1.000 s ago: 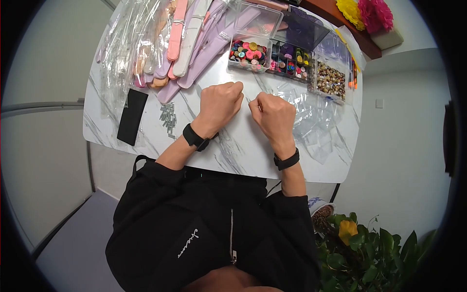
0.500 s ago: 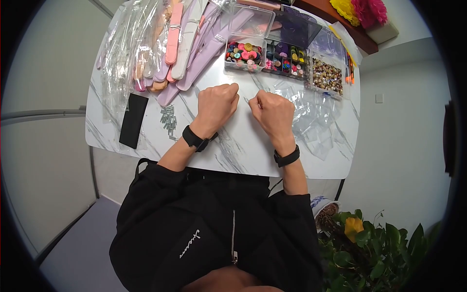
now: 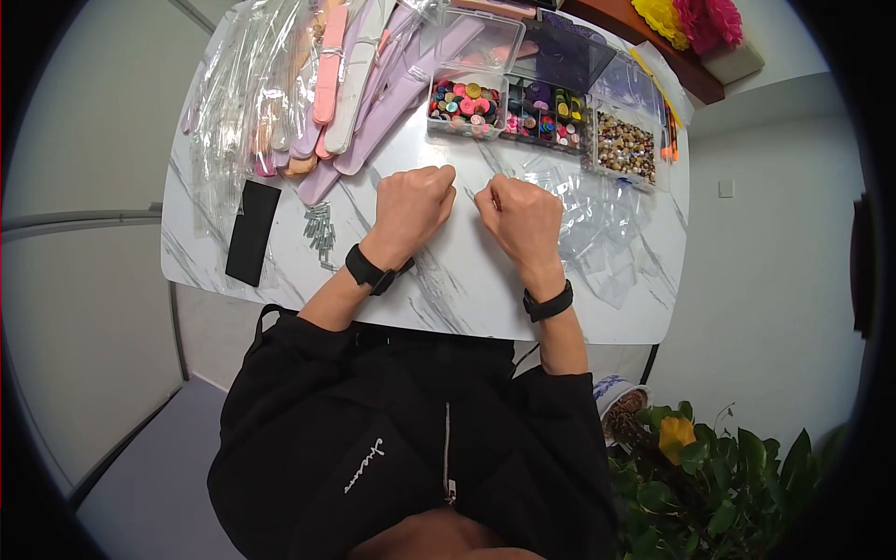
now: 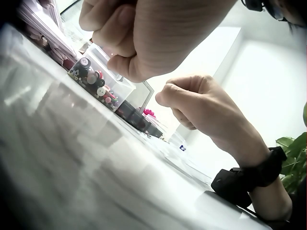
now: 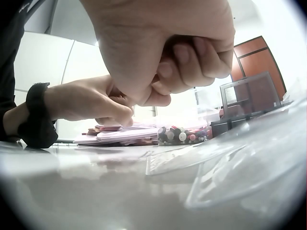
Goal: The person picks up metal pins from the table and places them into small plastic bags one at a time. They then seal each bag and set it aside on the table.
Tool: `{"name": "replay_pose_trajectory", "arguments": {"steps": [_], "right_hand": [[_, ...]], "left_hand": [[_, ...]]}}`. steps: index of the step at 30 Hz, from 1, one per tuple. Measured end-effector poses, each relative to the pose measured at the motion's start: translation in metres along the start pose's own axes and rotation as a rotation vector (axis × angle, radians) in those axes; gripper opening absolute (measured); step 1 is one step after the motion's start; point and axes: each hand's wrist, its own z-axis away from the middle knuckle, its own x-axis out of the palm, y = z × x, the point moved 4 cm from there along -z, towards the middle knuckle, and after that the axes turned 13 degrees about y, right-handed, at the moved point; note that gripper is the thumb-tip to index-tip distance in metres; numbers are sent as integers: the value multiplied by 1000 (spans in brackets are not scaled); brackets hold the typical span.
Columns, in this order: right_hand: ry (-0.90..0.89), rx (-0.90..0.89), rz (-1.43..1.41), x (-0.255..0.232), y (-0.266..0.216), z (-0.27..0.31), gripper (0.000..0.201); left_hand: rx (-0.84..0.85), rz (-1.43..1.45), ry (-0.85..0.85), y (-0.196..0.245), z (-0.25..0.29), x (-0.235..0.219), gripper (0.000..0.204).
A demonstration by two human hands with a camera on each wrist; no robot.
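My left hand (image 3: 411,210) is curled into a fist above the marble-patterned table (image 3: 467,299), with nothing showing in its grip. Facing it a short way to the right, my right hand (image 3: 525,219) is also a fist, its fingers (image 5: 181,55) folded into the palm and holding nothing. A gap separates the two fists in the head view. Beyond them stands an open clear box of colourful buttons (image 3: 467,105). Small clear plastic bags (image 3: 597,224) lie just right of my right hand. Left of my left wrist is a small pile of silvery clips (image 3: 319,229).
A black rectangular piece (image 3: 252,233) lies at the table's left. Behind it are clear plastic packets (image 3: 224,121) and bundled pink, white and lilac strips (image 3: 392,112). A dark divided box (image 3: 546,121) and a bead box (image 3: 625,145) stand at the back right. A plant (image 3: 719,476) is beside the table.
Both fists keep the same pose and place over the table. Only the head view has shifted slightly.
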Motion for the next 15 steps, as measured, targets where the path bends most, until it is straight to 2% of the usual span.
{"name": "replay_pose_trajectory", "arguments": {"steps": [15], "right_hand": [[-9,-2,3,-3,1,0,20]], "left_hand": [[-16,76,-37,2,1,2,18]]}}
